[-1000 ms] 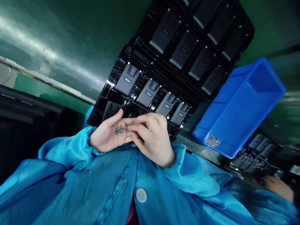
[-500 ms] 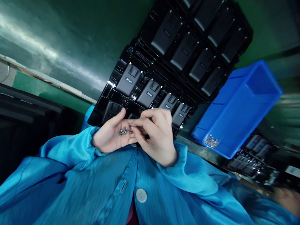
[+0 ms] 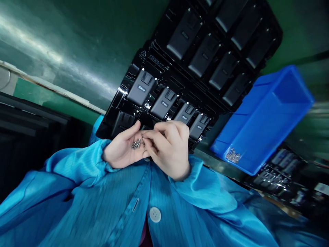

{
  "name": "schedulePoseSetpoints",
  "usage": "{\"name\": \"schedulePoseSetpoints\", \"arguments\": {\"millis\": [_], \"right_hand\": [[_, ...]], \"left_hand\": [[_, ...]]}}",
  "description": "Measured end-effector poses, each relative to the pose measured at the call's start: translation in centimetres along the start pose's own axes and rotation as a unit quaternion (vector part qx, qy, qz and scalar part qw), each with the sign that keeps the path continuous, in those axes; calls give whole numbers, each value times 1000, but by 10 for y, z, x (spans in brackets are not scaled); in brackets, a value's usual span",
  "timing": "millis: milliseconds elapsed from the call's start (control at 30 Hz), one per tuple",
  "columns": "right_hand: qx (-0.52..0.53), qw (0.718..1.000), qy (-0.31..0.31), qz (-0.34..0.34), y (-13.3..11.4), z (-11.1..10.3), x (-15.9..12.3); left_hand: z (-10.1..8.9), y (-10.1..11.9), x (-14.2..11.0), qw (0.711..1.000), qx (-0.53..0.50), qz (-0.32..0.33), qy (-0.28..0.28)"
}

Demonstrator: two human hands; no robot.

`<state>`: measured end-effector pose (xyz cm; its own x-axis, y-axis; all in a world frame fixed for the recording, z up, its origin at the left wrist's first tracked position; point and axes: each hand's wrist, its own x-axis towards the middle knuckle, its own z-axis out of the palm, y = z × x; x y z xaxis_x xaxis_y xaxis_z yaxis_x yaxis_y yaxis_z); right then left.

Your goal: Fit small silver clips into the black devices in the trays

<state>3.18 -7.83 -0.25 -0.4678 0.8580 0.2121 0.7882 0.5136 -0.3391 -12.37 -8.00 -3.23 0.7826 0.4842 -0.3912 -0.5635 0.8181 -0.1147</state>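
My left hand [image 3: 120,151] lies palm up and cupped, its thumb raised. On its palm rests a little heap of small shiny metal parts [image 3: 136,144], too small to tell their exact kind. My right hand [image 3: 169,147] reaches over the left fingers with thumb and forefinger pinched together at the heap. One tiny metal part shows at those fingertips, partly hidden. Just beyond both hands lies a glossy black tray [image 3: 120,92] holding dark grey cases marked "Riton", such as this case [image 3: 142,88]. My hands cover part of the tray's near row.
A second black tray [image 3: 160,44] with similar cases adjoins the first one at its far side. To the right, a tilted blue bin [image 3: 259,127] has more metal parts [image 3: 232,156] in its near corner. Black stacked pieces [image 3: 31,137] stand at the left.
My right hand has shifted slightly while its fingertips stay at the heap in my left palm. Another person's blurred hand at the lower right has gone from view.
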Motion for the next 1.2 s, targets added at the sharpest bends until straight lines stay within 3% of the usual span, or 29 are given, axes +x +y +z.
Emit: {"name": "schedulePoseSetpoints", "arguments": {"millis": [200, 400, 600, 900, 1200], "right_hand": [[-8, 1000, -5, -5, -1, 6, 1], [57, 997, -26, 34, 18, -11, 7], [8, 993, -120, 14, 41, -3, 11], [-106, 968, -221, -57, 33, 12, 35], [-166, 942, -288, -56, 25, 12, 49]], "left_hand": [[-4, -2, 2, 999, -25, -2, 25], [-21, 0, -10, 999, 19, -41, 10], [-35, 2, -21, 995, 19, -75, 63], [-37, 2, -18, 993, 22, -85, 79], [-39, 4, -18, 992, 23, -84, 86]]}}
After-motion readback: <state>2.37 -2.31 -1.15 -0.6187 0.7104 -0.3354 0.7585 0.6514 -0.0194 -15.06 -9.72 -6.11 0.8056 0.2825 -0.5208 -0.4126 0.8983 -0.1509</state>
